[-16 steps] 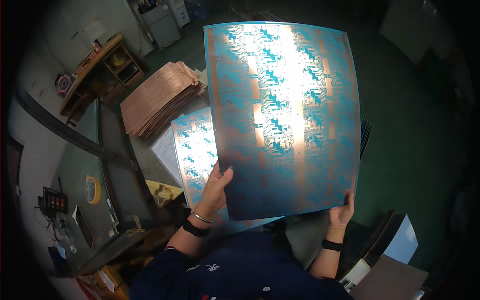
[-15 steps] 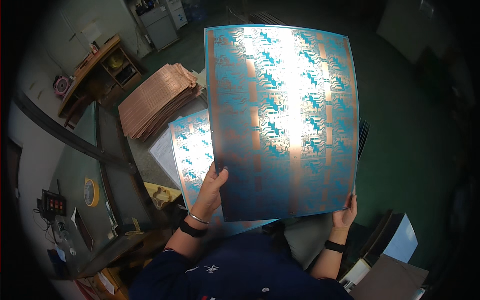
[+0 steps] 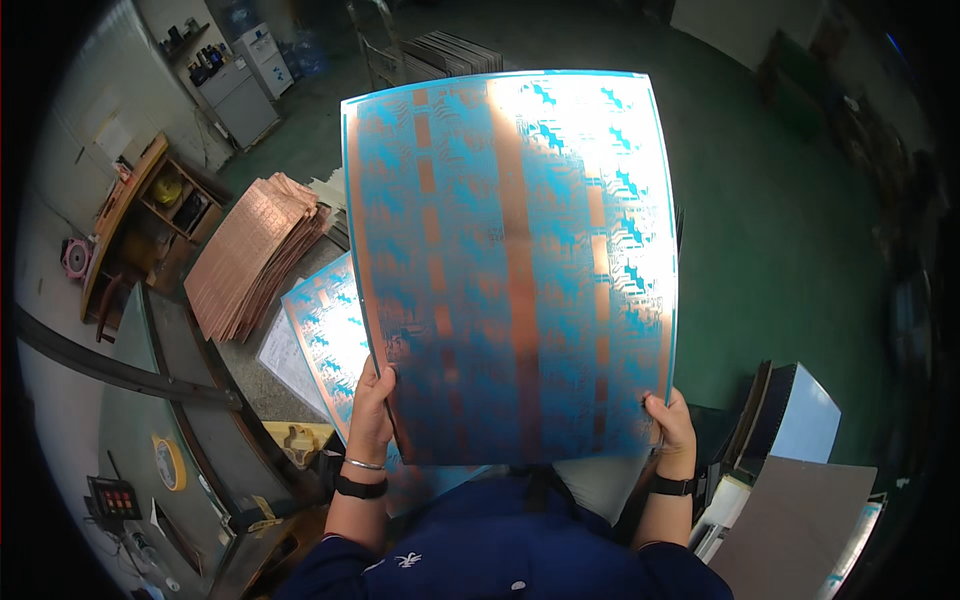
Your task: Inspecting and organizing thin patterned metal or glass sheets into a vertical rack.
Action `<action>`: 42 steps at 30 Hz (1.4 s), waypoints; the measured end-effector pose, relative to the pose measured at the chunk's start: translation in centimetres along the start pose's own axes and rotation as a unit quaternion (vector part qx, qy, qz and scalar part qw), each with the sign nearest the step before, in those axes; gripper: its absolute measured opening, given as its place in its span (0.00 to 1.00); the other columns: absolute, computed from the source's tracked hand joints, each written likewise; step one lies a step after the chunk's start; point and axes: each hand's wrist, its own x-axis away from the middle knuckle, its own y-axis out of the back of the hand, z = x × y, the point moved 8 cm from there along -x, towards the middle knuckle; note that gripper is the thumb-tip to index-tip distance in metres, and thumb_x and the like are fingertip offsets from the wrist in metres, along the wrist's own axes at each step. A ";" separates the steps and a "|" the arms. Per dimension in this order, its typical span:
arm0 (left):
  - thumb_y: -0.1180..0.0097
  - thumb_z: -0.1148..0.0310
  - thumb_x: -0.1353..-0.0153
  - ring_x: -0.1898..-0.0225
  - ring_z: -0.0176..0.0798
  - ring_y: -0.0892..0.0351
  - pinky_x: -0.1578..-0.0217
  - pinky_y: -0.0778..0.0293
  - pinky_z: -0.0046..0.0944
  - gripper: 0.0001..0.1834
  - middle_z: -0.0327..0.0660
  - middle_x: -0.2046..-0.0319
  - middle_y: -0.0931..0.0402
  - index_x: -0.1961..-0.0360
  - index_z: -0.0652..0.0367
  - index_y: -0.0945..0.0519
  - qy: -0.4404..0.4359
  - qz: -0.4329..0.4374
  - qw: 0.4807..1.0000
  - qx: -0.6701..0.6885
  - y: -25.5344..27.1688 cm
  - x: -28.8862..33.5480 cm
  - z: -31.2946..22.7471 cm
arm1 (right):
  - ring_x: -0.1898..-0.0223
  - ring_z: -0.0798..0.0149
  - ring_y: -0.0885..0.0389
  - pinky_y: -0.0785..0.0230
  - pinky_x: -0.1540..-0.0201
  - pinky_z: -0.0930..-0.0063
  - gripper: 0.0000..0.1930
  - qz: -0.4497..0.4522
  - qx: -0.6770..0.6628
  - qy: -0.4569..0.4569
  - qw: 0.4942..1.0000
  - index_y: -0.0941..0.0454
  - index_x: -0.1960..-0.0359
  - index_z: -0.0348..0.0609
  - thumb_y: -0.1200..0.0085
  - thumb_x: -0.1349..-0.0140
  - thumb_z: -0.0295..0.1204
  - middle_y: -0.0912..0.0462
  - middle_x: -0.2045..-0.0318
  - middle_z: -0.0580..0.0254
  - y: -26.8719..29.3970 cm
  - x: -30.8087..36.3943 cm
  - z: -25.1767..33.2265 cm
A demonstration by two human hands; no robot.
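Observation:
A large, thin circuit board panel (image 3: 520, 290), patterned in copper and blue, is held up in front of me. My left hand (image 3: 372, 412) grips its lower left edge, thumb on the near face. At the lower right edge my right hand (image 3: 672, 420) pinches it the same way. Bright glare washes out the panel's upper right. Behind and to its left lies a second blue and copper panel (image 3: 325, 330), partly covered by the one I hold. The fingers behind the held panel are hidden.
A stack of copper panels (image 3: 255, 255) stands to the left, beside a white paper sheet (image 3: 290, 350). A glass-topped bench with yellow tape roll (image 3: 168, 463) is at the lower left. Panels in a rack (image 3: 795, 415) stand at the right. Green floor (image 3: 770, 250) stretches beyond.
The held panel has shifted left and slightly down in view, and the glare has moved to its upper right. My right thumb now shows on its near face.

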 end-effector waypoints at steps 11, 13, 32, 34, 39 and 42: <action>0.57 0.71 0.35 0.46 0.43 0.31 0.48 0.31 0.41 0.23 0.50 0.44 0.35 0.39 0.60 0.39 -0.001 -0.009 0.993 -0.117 -0.4 -1.8 3.0 | 0.66 0.79 0.32 0.40 0.62 0.86 0.13 -0.266 0.238 0.362 0.861 0.29 0.52 0.31 0.52 0.37 0.24 0.25 0.65 0.70 1.0 3.1 14.2; 0.56 0.71 0.35 0.52 0.40 0.27 0.51 0.28 0.38 0.21 0.47 0.48 0.31 0.41 0.61 0.36 0.084 0.017 0.990 -0.112 -0.5 -1.1 5.7 | 0.69 0.80 0.33 0.41 0.65 0.89 0.13 -0.288 0.241 0.380 0.845 0.30 0.52 0.29 0.54 0.36 0.24 0.25 0.67 0.69 0.2 2.4 15.1; 0.54 0.71 0.36 0.57 0.37 0.23 0.55 0.27 0.33 0.17 0.46 0.54 0.25 0.47 0.64 0.31 0.175 0.025 0.971 -0.159 -1.2 0.2 8.9 | 0.62 0.41 0.22 0.29 0.60 0.59 0.18 -0.426 0.390 0.235 0.782 0.28 0.48 0.39 0.55 0.42 0.22 0.21 0.65 0.38 5.0 -8.2 1.8; 0.54 0.71 0.36 0.57 0.36 0.23 0.55 0.27 0.33 0.17 0.47 0.54 0.26 0.47 0.64 0.31 0.179 0.026 0.970 -0.160 -0.5 0.1 9.2 | 0.61 0.41 0.22 0.29 0.60 0.59 0.18 -0.427 0.389 0.223 0.785 0.28 0.49 0.38 0.55 0.42 0.22 0.21 0.64 0.39 4.6 -8.3 2.2; 0.54 0.72 0.36 0.57 0.36 0.23 0.55 0.26 0.33 0.16 0.47 0.54 0.26 0.48 0.65 0.31 0.189 0.020 0.967 -0.172 -0.6 -0.2 9.4 | 0.60 0.41 0.23 0.30 0.58 0.58 0.20 -0.434 0.392 0.213 0.783 0.29 0.47 0.42 0.55 0.42 0.22 0.22 0.62 0.40 5.6 -9.3 1.9; 0.54 0.72 0.36 0.57 0.36 0.23 0.55 0.26 0.33 0.16 0.47 0.54 0.26 0.48 0.65 0.31 0.195 0.014 0.966 -0.172 -0.6 -0.2 9.6 | 0.60 0.40 0.23 0.30 0.58 0.56 0.22 -0.439 0.386 0.213 0.783 0.32 0.44 0.47 0.55 0.42 0.22 0.22 0.63 0.39 5.5 -10.3 2.9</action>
